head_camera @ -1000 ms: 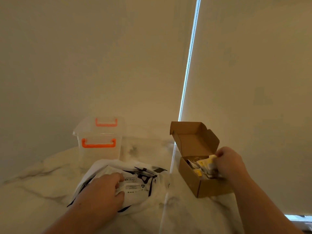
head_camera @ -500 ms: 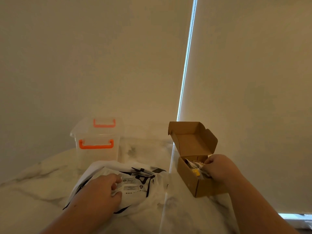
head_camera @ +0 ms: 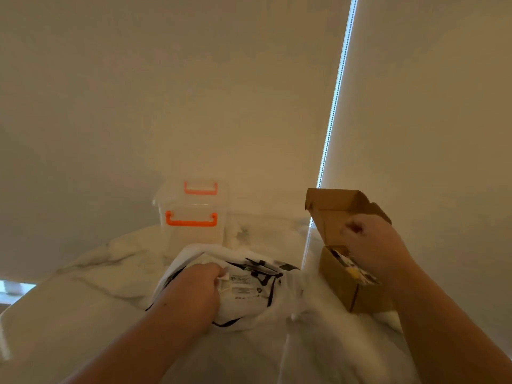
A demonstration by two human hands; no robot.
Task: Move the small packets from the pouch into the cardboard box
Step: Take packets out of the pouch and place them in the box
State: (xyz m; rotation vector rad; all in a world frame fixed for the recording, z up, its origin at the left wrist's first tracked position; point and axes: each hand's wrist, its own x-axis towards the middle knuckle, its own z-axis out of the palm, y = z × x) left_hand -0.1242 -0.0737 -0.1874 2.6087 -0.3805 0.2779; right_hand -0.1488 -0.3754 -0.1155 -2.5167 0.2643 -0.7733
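From the head camera, looking down on a white marbled tabletop (head_camera: 91,289). Low at centre, left hand (head_camera: 191,295) on the white pouch (head_camera: 249,296) with black print, fingers (head_camera: 213,273) curled and pinching a fold of its top face; pouch lying crumpled and flat, between the two hands. To the right, brown cardboard box (head_camera: 339,286) just beside the pouch, lid flap tilted up and back. Inside, small packets (head_camera: 352,268) (white, black and one yellow, too blurred to count) reaching up to the rim. Right hand (head_camera: 374,245) raised over the box's open top, in front of the lid, fingers (head_camera: 357,221) curled together into a loose fist, nothing visible between them. Behind the pouch, clear plastic storage container (head_camera: 194,234) with orange handles, lid on. Beyond, pale roller blinds (head_camera: 166,92) with a bright strip of daylight (head_camera: 336,92) between them.
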